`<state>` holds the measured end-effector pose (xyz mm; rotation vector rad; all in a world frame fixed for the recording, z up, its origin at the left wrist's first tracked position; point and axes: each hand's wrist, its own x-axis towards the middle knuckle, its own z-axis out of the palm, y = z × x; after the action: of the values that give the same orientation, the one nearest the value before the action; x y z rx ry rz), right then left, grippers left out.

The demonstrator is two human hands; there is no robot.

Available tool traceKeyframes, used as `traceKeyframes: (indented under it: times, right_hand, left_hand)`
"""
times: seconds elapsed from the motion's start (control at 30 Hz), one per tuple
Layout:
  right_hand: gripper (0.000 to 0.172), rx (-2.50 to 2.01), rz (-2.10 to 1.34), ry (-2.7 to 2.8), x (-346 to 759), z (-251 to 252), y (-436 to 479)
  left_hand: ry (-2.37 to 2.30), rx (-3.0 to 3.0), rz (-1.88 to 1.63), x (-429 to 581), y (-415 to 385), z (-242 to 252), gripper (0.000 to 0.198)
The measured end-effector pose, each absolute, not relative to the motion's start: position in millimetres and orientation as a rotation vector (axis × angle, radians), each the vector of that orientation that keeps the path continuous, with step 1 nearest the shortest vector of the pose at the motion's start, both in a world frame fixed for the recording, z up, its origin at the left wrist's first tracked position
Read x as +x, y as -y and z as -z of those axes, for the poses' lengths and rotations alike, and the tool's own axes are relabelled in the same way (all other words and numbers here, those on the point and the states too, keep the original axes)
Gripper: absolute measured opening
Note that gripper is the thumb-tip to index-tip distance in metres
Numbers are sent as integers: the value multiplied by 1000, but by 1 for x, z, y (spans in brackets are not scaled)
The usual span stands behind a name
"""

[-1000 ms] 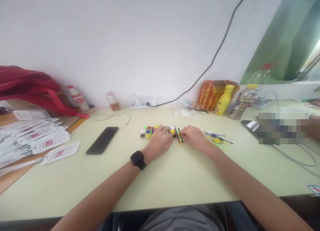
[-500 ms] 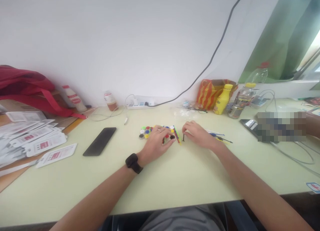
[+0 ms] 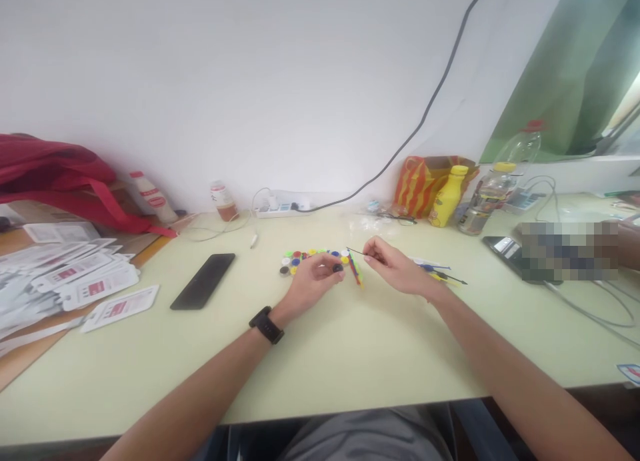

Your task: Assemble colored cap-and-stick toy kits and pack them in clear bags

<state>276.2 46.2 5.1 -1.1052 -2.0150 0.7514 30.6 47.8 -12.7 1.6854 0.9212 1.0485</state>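
Note:
My left hand (image 3: pixel 311 279), with a dark watch (image 3: pixel 267 324) on its wrist, is closed on a small round black disc (image 3: pixel 338 268) between thumb and fingers. My right hand (image 3: pixel 393 268) pinches one end of a thin black rod (image 3: pixel 355 251), whose other end points left. Beyond my left hand lie several small coloured discs (image 3: pixel 285 262), partly hidden behind it. Between the two hands is a bundle of slim coloured strips (image 3: pixel 357 272). Blue, black and yellow sticks (image 3: pixel 444 275) rest on the table to the right of my right hand.
A black phone (image 3: pixel 203 281) and a pile of white tags (image 3: pixel 90 281) lie left. Bottles, a power strip (image 3: pixel 280 212) and clear plastic packaging (image 3: pixel 373 226) line the wall. Back right stand a striped bag (image 3: pixel 410 188) and a yellow bottle (image 3: pixel 447 198). Another person's arm (image 3: pixel 629 242) shows far right.
My left hand has taken the black disc up from among the discs and holds it raised. In my right hand the rod has swung from upright to nearly level, pointing left.

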Motion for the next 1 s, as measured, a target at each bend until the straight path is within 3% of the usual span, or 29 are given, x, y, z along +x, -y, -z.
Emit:
traceKeyframes:
  times: [0.2, 0.33, 0.57, 1.0]
  right_hand:
    - [4, -1569, -340, 1962, 277, 18, -60]
    - [8, -1631, -285, 1998, 270, 26, -62]
    - [20, -1558, -20, 1967, 297, 26, -84]
    - [24, -1710, 83, 2303, 302, 7, -121]
  left_hand:
    - [-982, 2367, -924, 26, -47, 19, 16]
    - [-1000, 2618, -922, 28, -49, 20, 19]
    - [-1028, 2693, -803, 31, -53, 23, 28]
    - [-1125, 2564, -1195, 31, -36, 8, 27]
